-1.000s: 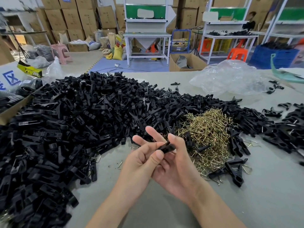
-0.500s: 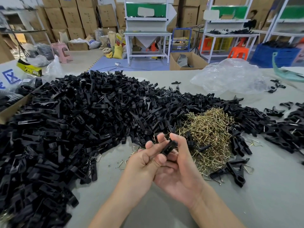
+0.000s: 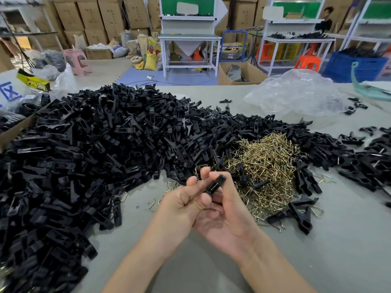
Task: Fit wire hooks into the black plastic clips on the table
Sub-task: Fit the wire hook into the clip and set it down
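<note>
Clips (image 3: pixel 84 155) heap on grey table (image 3: pixel 338 240), boxes (image 3: pixel 91 15) behind

Clip heap (image 3: pixel 95 157) at table's (image 3: pixel 211 261) left, hook pile (image 3: pixel 268 163) just right, seemingly against it; bag (image 3: pixel 296 94) behind.

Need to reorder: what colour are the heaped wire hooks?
Brassy gold heap of bent wire hooks; head view.

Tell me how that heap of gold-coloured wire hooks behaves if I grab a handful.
The heap of gold-coloured wire hooks looks densely interlocked, so a handful would probably lift as a tangled clump. Thin wire suggests each is light. Their angular bends make rolling unlikely.
</note>
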